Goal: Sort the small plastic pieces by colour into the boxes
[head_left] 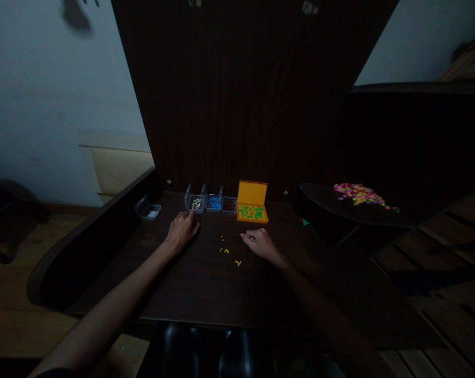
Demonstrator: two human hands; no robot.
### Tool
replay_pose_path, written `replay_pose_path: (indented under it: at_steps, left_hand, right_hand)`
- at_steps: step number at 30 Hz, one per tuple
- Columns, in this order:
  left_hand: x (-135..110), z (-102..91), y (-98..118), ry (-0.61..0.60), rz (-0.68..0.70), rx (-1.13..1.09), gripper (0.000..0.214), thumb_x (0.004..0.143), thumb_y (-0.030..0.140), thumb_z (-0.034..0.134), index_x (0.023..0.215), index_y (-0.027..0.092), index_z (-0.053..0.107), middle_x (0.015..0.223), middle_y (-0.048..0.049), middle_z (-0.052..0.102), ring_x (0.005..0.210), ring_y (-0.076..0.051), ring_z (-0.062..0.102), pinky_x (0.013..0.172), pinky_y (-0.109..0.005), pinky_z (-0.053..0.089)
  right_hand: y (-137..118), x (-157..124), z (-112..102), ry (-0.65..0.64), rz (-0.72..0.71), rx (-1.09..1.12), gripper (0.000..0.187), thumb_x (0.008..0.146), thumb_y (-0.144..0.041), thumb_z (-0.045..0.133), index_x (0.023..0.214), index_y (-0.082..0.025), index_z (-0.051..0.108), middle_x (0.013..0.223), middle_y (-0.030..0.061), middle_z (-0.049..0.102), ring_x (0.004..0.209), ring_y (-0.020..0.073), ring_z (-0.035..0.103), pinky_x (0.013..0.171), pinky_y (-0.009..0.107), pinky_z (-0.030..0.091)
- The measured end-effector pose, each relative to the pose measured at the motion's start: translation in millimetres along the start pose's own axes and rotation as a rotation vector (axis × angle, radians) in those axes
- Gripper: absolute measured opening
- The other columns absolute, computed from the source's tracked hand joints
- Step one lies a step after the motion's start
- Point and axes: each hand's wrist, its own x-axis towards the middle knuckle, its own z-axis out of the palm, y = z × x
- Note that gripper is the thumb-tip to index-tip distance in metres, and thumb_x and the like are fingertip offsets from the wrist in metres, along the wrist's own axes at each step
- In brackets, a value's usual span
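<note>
My left hand (182,231) rests on the dark wooden table, one finger stretched to the front edge of a clear lidded box (196,211) of small pale yellow pieces (196,202); its other fingers look bent and seem to hold nothing. My right hand (260,243) is closed, thumb and fingers drawn together; anything inside is too small or hidden to make out. Between the hands lie several tiny yellow pieces (227,251), with a larger yellow piece (238,262) nearer me. Just beyond my right hand stands an open orange box (253,220) with green pieces (250,211).
Beside the pale pieces are a clear box of blue pieces (214,202) and a clear box with dark contents (229,205). A small clear box (151,212) sits far left. Colourful pieces (359,194) are heaped on the right-hand shelf (320,197). A raised side panel (91,239) borders the left.
</note>
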Motion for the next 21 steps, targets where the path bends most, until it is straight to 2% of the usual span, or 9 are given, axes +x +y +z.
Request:
replay_pose_path:
  at_steps: [2, 4, 7, 10, 14, 21]
  left_hand:
    - [-8.7, -4.5, -12.2, 0.048, -0.024, 0.052, 0.032, 0.091, 0.033, 0.041, 0.11, 0.012, 0.057, 0.104, -0.0167, 0.064, 0.106, -0.029, 0.057, 0.09, -0.038, 0.047]
    - [-16.7, -10.1, -27.6, 0.121, -0.066, 0.119, 0.037, 0.09, 0.036, 0.042, 0.11, 0.009, 0.057, 0.112, -0.0205, 0.06, 0.109, -0.033, 0.053, 0.092, -0.042, 0.044]
    - [-26.3, -17.3, -52.9, 0.281, -0.24, 0.169, 0.052, 0.088, 0.042, 0.046, 0.125, 0.007, 0.049, 0.141, -0.0261, 0.039, 0.119, -0.041, 0.043, 0.089, -0.05, 0.042]
    - [-31.5, -19.4, -72.9, 0.342, -0.308, 0.173, 0.061, 0.085, 0.042, 0.049, 0.135, 0.009, 0.041, 0.152, -0.0241, 0.022, 0.126, -0.043, 0.035, 0.093, -0.054, 0.038]
    - [-30.4, -15.6, -83.3, 0.359, -0.326, 0.147, 0.057, 0.083, 0.042, 0.052, 0.132, 0.012, 0.048, 0.153, -0.0206, 0.024, 0.125, -0.042, 0.036, 0.094, -0.054, 0.038]
    - [-27.2, -7.6, -85.6, 0.311, -0.303, 0.163, 0.039, 0.085, 0.038, 0.047, 0.106, 0.013, 0.069, 0.148, -0.0165, 0.032, 0.122, -0.04, 0.037, 0.091, -0.053, 0.041]
  right_hand:
    - [-0.3, 0.2, -0.2, -0.004, 0.001, 0.006, 0.044, 0.089, -0.038, 0.046, 0.05, -0.018, 0.046, 0.047, -0.0019, 0.045, 0.045, 0.0084, 0.036, 0.05, 0.023, 0.024]
    - [-1.2, 0.5, -1.0, -0.021, 0.003, 0.002, 0.043, 0.088, -0.038, 0.047, 0.05, -0.018, 0.046, 0.047, -0.0019, 0.046, 0.045, 0.0085, 0.036, 0.05, 0.023, 0.024]
    - [-3.3, 0.9, -2.8, -0.049, 0.012, -0.001, 0.04, 0.088, -0.038, 0.048, 0.053, -0.018, 0.048, 0.048, -0.0018, 0.048, 0.046, 0.0089, 0.038, 0.05, 0.023, 0.024]
    - [-5.0, 0.8, -4.5, -0.064, 0.018, -0.002, 0.038, 0.088, -0.038, 0.049, 0.055, -0.019, 0.051, 0.05, -0.0018, 0.05, 0.046, 0.0092, 0.04, 0.05, 0.023, 0.024]
    - [-6.3, 0.1, -5.7, -0.061, 0.003, -0.009, 0.036, 0.088, -0.037, 0.05, 0.057, -0.019, 0.052, 0.052, -0.0016, 0.051, 0.047, 0.0095, 0.042, 0.051, 0.023, 0.025]
    - [-6.3, 0.2, -4.9, -0.043, 0.002, -0.003, 0.037, 0.088, -0.037, 0.048, 0.056, -0.019, 0.05, 0.051, -0.0017, 0.05, 0.047, 0.0094, 0.042, 0.051, 0.023, 0.026]
